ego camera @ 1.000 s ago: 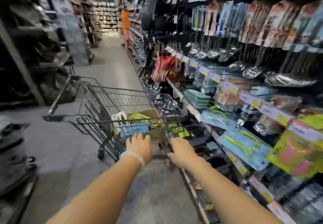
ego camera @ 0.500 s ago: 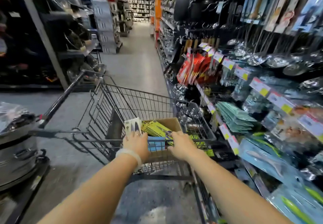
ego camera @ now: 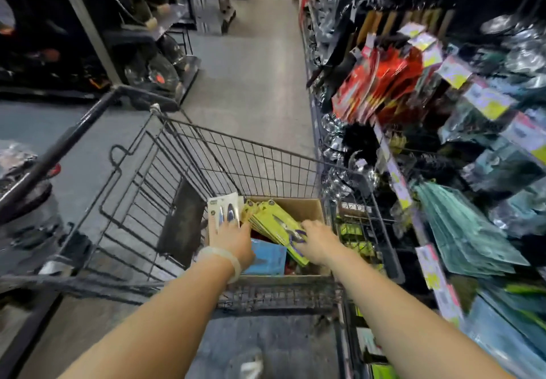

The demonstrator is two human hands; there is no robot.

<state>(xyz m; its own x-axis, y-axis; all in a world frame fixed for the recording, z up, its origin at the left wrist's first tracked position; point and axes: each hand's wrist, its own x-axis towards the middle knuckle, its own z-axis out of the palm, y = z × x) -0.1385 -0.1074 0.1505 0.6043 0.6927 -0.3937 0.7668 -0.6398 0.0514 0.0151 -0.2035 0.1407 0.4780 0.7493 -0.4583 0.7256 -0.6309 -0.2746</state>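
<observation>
A wire shopping cart (ego camera: 242,157) stands in front of me with a cardboard box (ego camera: 304,207) in its near right corner. The box holds white carded packs (ego camera: 224,210), a fanned stack of yellow-green carded packs (ego camera: 271,222) and a blue pack (ego camera: 269,257). My left hand (ego camera: 233,239), a pale band on its wrist, reaches into the box and touches the white packs. My right hand (ego camera: 317,242) lies on the lower end of the yellow-green stack. Whether either hand's fingers curl round a pack is blurred.
Store shelving (ego camera: 443,142) with hanging red packs, metal utensils and teal packs runs close along the cart's right side. The grey aisle floor (ego camera: 251,68) stretches ahead. Dark shelves with pans (ego camera: 153,62) stand at the left, and a large steel pot (ego camera: 26,189) sits near left.
Both hands have moved from the cart's near rim forward into the box onto the packs. The view has closed in on the cart and tipped down.
</observation>
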